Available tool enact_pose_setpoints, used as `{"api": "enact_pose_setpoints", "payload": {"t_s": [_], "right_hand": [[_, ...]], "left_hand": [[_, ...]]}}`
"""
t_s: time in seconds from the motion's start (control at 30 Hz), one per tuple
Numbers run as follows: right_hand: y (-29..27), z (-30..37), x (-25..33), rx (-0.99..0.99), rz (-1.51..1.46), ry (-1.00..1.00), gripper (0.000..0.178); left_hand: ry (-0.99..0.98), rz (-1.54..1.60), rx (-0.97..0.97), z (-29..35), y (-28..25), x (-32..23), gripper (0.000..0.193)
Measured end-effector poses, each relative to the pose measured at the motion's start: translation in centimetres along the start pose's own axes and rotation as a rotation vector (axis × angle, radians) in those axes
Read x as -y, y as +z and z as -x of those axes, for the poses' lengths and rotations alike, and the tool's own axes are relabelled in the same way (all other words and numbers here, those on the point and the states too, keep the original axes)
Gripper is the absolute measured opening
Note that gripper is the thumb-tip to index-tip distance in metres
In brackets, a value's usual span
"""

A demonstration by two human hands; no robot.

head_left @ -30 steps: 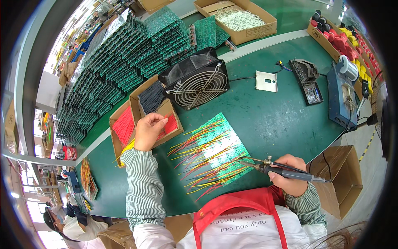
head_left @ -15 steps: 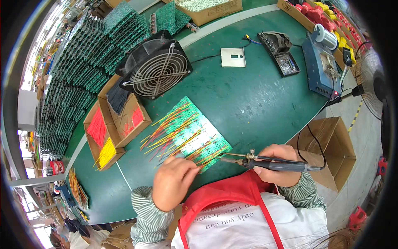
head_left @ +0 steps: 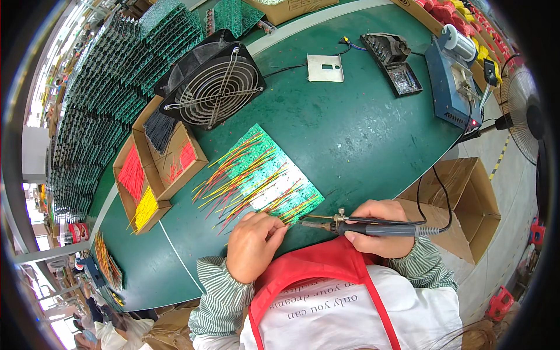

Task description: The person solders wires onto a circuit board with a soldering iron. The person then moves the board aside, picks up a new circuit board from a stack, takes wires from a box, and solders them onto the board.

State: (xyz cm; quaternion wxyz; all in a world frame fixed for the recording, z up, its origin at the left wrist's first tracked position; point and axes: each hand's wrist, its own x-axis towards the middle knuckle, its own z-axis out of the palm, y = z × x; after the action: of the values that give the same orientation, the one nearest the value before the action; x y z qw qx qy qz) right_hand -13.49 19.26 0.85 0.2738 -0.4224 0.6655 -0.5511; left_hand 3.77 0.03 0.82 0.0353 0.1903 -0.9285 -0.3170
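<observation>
Item one, circuit board (head_left: 277, 184): green, glossy, lying flat on the green table (head_left: 361, 146) in front of the wearer, its near corner just beside the left fingertips. We judge it light, stiff and somewhat brittle, smooth enough to slide; we would take hold of it by its bare far-right edge, clear of the leads.

Item two, red and yellow wires (head_left: 224, 189): in rows across the board, loose ends overhanging its left side. We judge them soft, springy and nearly weightless, best pinched singly near the end.

Item three, left hand (head_left: 255, 242): fingers curled, thumb drawn in beside the forefinger at the board's near edge. We cannot tell whether a wire sits between them.

Item four, right hand (head_left: 382, 239): wrapped snugly around the grey handle of a soldering iron (head_left: 388, 230). The iron points left, its tip near the board's near corner; contact we cannot confirm. We judge it light but cord-tugged, to be gripped by the handle only.

Item five, divided carton (head_left: 185, 175): left of the board, holding red, yellow and dark wires.
</observation>
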Motion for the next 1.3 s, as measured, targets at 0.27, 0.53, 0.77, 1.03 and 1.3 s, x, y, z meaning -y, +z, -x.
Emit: {"api": "enact_pose_setpoints", "payload": {"t_s": [0.27,0.53,0.77,1.03,1.3], "right_hand": [[0.0,-0.3,0.0,0.028,0.032,0.041,0.016],[-0.7,-0.3,0.4,-0.010,0.033,-0.005,0.017],[-1.7,0.4,0.3,-0.038,0.003,0.056,0.016],[-1.8,0.4,0.2,-0.064,0.026,0.062,0.015],[-1.7,0.1,-0.1,-0.044,0.012,0.055,0.015]], "left_hand": [[-0.001,0.023,0.012,-0.3,-0.2,0.2,0.009],[-0.018,0.000,0.005,-0.1,-0.4,-0.3,0.008],[0.101,-0.045,-0.121,-1.1,-0.7,-2.1,0.009],[0.052,-0.002,-0.032,-1.9,1.2,-1.4,0.008],[0.020,0.034,-0.031,-1.8,1.5,-1.1,0.008]]}}
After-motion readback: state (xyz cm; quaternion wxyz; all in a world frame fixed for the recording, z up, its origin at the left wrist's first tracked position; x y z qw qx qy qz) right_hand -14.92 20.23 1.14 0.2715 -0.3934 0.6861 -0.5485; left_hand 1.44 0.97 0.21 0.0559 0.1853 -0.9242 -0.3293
